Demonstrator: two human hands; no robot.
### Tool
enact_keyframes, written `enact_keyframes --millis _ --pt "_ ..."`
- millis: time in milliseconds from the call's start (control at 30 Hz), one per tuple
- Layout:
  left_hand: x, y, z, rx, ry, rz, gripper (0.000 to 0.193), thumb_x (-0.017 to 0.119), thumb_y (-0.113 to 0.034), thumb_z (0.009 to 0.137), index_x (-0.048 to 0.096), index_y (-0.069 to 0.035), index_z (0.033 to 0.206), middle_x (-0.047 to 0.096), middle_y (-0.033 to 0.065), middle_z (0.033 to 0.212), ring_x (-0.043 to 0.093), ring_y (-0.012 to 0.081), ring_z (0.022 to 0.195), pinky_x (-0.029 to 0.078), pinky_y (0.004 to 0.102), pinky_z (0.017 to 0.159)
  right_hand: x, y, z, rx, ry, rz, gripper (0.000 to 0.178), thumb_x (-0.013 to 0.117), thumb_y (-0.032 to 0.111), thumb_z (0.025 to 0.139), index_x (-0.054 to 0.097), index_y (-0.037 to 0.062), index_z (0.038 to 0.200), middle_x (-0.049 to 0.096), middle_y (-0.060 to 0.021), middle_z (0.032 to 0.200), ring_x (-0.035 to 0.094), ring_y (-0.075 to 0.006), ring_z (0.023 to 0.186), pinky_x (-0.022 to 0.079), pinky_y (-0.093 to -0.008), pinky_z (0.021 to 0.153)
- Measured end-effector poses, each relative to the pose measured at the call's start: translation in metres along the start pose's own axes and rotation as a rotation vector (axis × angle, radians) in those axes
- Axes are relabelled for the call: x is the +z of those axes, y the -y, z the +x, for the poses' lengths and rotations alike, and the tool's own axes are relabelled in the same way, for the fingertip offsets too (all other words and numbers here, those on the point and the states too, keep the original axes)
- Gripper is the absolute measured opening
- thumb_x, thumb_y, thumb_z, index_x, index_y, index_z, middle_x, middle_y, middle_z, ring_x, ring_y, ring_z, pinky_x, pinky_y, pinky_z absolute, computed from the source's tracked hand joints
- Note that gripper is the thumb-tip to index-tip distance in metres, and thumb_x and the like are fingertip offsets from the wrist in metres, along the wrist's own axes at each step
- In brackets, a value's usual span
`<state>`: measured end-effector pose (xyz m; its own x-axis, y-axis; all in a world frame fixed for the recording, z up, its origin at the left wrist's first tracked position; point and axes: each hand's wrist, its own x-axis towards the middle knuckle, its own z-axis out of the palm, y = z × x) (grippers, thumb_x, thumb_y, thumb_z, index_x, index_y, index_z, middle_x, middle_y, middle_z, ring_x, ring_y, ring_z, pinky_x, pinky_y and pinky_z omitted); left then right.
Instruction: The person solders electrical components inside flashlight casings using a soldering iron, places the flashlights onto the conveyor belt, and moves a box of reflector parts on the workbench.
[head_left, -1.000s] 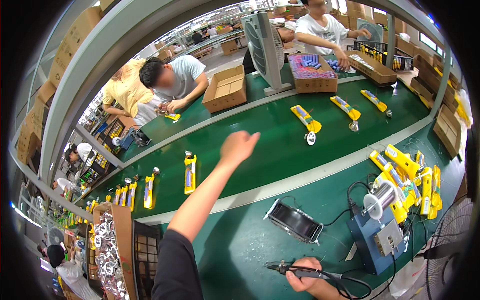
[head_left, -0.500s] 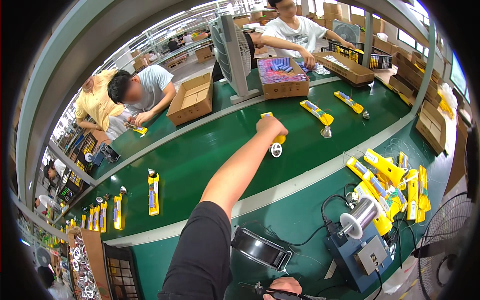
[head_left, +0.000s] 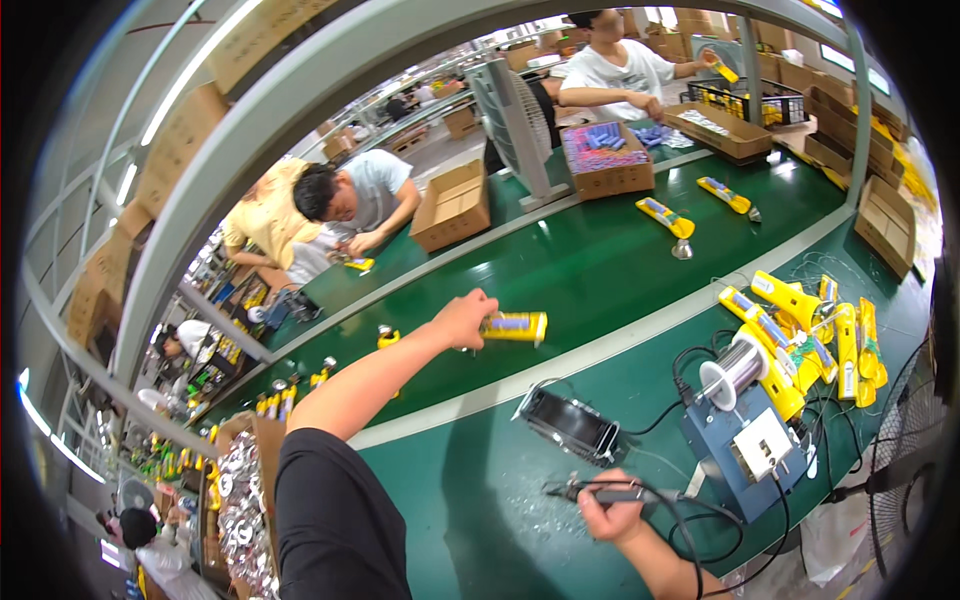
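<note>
My left hand [head_left: 466, 318] is closed on a yellow flashlight body [head_left: 522, 326] with a blue battery cell in it, held over the green belt [head_left: 570, 270]. Its far end is hidden by my fingers. At the lower right, my right hand [head_left: 612, 514] grips a soldering iron [head_left: 612, 493] by its dark handle, the tip pointing left above the green bench [head_left: 470, 490]. A black cable runs from the iron past my wrist. Behind the iron stands a small black fan-like frame [head_left: 570, 420]. Another yellow flashlight body [head_left: 388, 338] lies on the belt beyond my left forearm.
A blue solder feeder [head_left: 745, 455] with a wire spool [head_left: 735, 368] stands right, beside a pile of yellow flashlight bodies [head_left: 850, 350]. Two more [head_left: 664, 216] lie far along the belt. A box of reflectors [head_left: 240, 490] is at left. Co-workers sit across the belt.
My left hand has drawn back leftward and nearer with the yellow flashlight body. My right hand with the soldering iron has come further into view from the lower edge. The view has turned.
</note>
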<state>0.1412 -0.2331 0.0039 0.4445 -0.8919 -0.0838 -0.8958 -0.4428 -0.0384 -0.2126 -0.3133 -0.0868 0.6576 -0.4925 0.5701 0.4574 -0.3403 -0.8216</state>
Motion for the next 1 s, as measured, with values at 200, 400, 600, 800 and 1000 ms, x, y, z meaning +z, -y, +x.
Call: enact_keyframes --millis 200,400,600,800,1000 --pt "0.007 -0.023 -0.147 0.434 0.089 0.087 0.033 0.061 -0.006 0.062 0.050 -0.012 0.093 0.049 0.0060 0.096 0.051 0.0252 0.095 0.032 0.0547 0.090 -0.001 -0.007 0.015 -0.158 -0.170 0.023 0.011 0.060 0.007 0.069 0.053 -0.0006 0.064 0.054 -0.0102 0.064 0.053 -0.0185 0.057 0.041 -0.0273 0.049" --pt "0.023 -0.096 -0.242 0.843 0.117 0.024 0.026 0.052 -0.005 0.074 0.045 -0.013 0.097 0.049 0.0079 0.104 0.043 0.0280 0.113 0.029 0.0505 0.098 0.001 0.001 0.014 -0.063 -0.177 -0.004 0.013 0.057 0.010 0.071 0.050 -0.0001 0.067 0.049 -0.0062 0.065 0.044 -0.0121 0.055 0.034 -0.0246 0.050" --pt "0.028 -0.142 -0.296 0.763 0.086 0.012 0.038 0.051 -0.005 0.073 0.043 -0.015 0.109 0.045 0.0105 0.119 0.038 0.0298 0.117 0.028 0.0467 0.099 0.003 0.004 0.014 -0.045 -0.156 0.022 0.015 0.056 0.011 0.072 0.049 -0.0017 0.067 0.048 -0.0085 0.068 0.047 -0.0187 0.066 0.037 -0.0285 0.060" --pt "0.037 -0.200 -0.341 -0.537 -0.025 -0.439 0.062 0.052 -0.006 0.067 0.031 -0.001 0.125 0.045 0.0170 0.113 0.052 0.0292 0.094 0.042 0.0374 0.082 -0.004 0.012 0.014 0.013 -0.164 0.030 0.014 0.055 0.010 0.073 0.049 -0.0016 0.068 0.047 -0.0061 0.068 0.044 -0.0139 0.062 0.036 -0.0254 0.057" --pt "0.065 -0.264 -0.349 -1.001 -0.308 -0.531 0.081 0.065 -0.033 0.070 0.022 0.004 0.127 0.046 0.0216 0.109 0.049 0.0329 0.100 0.040 0.0384 0.085 0.003 0.007 0.015 -0.107 -0.198 0.035 0.016 0.059 0.013 0.073 0.050 0.0013 0.067 0.046 -0.0005 0.060 0.038 -0.0066 0.049 0.030 -0.0214 0.045"
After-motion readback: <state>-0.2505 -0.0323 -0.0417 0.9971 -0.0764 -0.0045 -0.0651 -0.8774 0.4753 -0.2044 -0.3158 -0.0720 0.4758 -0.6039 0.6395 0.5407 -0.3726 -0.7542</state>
